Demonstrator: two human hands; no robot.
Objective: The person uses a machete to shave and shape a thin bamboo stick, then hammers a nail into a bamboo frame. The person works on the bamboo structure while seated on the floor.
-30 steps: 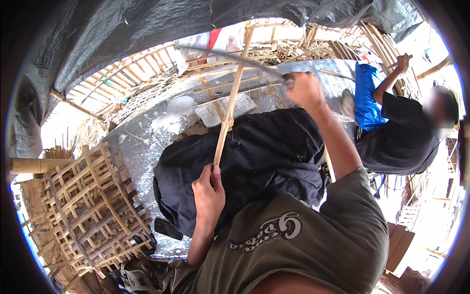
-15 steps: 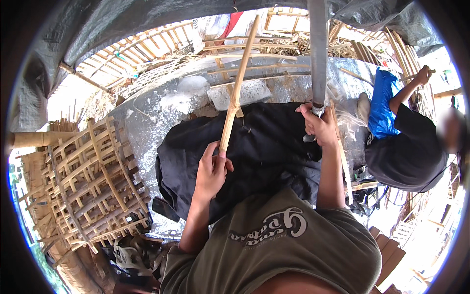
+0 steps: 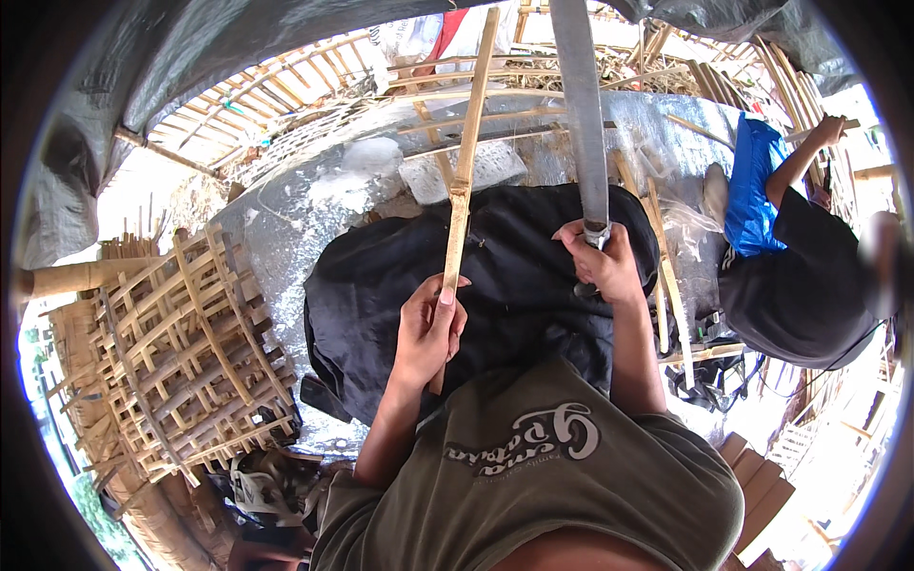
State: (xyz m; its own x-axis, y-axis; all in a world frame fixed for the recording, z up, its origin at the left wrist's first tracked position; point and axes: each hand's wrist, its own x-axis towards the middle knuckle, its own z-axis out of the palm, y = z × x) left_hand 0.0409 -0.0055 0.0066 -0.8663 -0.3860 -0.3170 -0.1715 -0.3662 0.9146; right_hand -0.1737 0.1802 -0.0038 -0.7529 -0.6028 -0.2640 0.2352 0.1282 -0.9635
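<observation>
My left hand [image 3: 428, 328] is closed round a long bamboo strip [image 3: 461, 186] that has a node partway along. The strip points up and away, and its lower end shows below my fist near my shirt. In my right hand [image 3: 606, 265] is a machete [image 3: 583, 124], gripped by its handle, with the long grey blade pointing up and away. The blade stands to the right of the strip, apart from it. Beneath both hands a black cloth [image 3: 381, 295] lies over my lap.
A woven bamboo lattice [image 3: 181, 352] leans at the left. Whitish blocks [image 3: 490, 169] lie beyond the cloth on the silvery sheet [image 3: 286, 238]. Cut bamboo strips [image 3: 671, 276] rest to my right. Another person [image 3: 804, 276] in black sits there beside a blue bag [image 3: 752, 190].
The bamboo strip has slid down through my left hand and turned, showing a paler face. My right hand has brought the machete leftward, nearer the strip.
</observation>
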